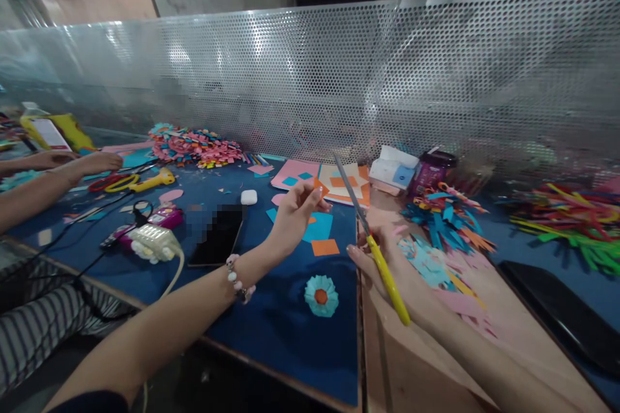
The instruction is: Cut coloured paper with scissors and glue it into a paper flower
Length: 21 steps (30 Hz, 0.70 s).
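My left hand (296, 216), wearing a beaded bracelet (239, 279), is raised over the table with thumb and fingers pinched. A small orange paper piece (318, 186) shows at its fingertips, against other orange paper behind. My right hand (382, 264) holds yellow-handled scissors (387, 279), their blades pointing up and away. The blades look nearly closed. Below my hands lies a light blue paper flower (329, 290) with an orange centre (320, 297). An orange paper square (325, 247) and a blue sheet (320, 227) lie just beyond it.
A black phone (217, 235), a white earbud case (248, 197) and a power strip (155, 232) lie to the left. Paper flowers (194, 145) are heaped by the perforated metal panel (310, 71). Fringed paper strips (438, 216) lie right. Another person's hands (99, 161) work at far left.
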{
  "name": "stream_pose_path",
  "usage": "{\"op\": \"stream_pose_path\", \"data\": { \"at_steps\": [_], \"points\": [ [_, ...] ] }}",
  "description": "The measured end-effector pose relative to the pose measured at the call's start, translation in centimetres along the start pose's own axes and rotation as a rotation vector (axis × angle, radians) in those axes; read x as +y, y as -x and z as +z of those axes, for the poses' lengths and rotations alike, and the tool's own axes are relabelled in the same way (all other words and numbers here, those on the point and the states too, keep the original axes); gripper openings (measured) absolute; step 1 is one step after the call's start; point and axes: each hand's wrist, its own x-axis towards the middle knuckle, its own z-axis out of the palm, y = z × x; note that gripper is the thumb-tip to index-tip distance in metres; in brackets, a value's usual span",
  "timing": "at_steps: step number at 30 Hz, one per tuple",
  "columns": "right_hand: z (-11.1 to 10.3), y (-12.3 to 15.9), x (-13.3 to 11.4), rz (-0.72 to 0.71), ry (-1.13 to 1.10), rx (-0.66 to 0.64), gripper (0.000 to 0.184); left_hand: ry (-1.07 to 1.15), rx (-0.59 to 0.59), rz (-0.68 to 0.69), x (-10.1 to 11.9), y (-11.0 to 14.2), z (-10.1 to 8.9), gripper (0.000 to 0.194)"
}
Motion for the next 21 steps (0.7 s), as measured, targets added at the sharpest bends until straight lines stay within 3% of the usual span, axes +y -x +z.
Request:
{"op": "stream_pose_path", "data": {
  "at_steps": [5,10,16,21],
  "points": [
    [-0.2,0.4,-0.8,0.028,-0.049,-0.053,0.028,-0.034,0.030,0.045,0.4,0.1,0.0,0.018],
    [0.0,0.5,-0.4,0.046,0.040,-0.015,0.029,-0.077,0.017,0.108,0.7,0.0,0.0,0.015],
    [0.1,0.0,0.9,0.030,0.071,-0.062,0.032,-0.076,0.084,0.085,1.1,0.1,0.2,0.012],
    [-0.4,-0.1,1.1,0.010,0.037,-0.123,0.031,-0.013,0.069,0.026,1.4,0.2,0.3,0.011]
  ]
}}
